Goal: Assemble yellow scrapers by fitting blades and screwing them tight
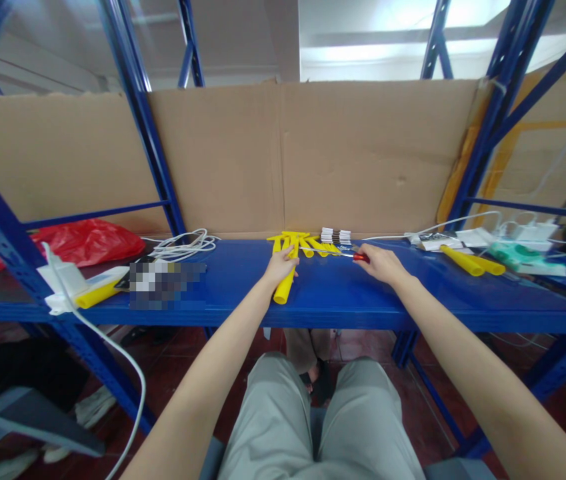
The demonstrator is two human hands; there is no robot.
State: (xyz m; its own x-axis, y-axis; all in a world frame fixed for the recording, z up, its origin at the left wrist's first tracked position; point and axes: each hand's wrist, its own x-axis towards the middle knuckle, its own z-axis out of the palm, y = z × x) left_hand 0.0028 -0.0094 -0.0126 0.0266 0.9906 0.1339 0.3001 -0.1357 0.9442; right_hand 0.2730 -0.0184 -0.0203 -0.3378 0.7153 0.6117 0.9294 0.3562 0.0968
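Note:
My left hand [281, 265] is closed around a yellow T-shaped plastic piece [284, 291], whose hollow round end points toward me. My right hand [383, 263] grips the red handle of a screwdriver [361, 257]. Its thin metal shaft reaches left, toward the head of the yellow piece; whether the tip touches it is too small to tell. Several more yellow T-shaped pieces [319, 247] lie just behind, between my hands. A small row of white and dark flat parts [335, 236] sits beyond them, by the cardboard.
A blue metal bench [233, 287] backs onto a cardboard panel [363, 153]. On the left are a coiled white cable [187, 245] and a red plastic bag [90, 241]. To the right lie yellow tubes [467, 261] and a green-and-white item [527, 258]. Blue uprights [143, 127] flank the space.

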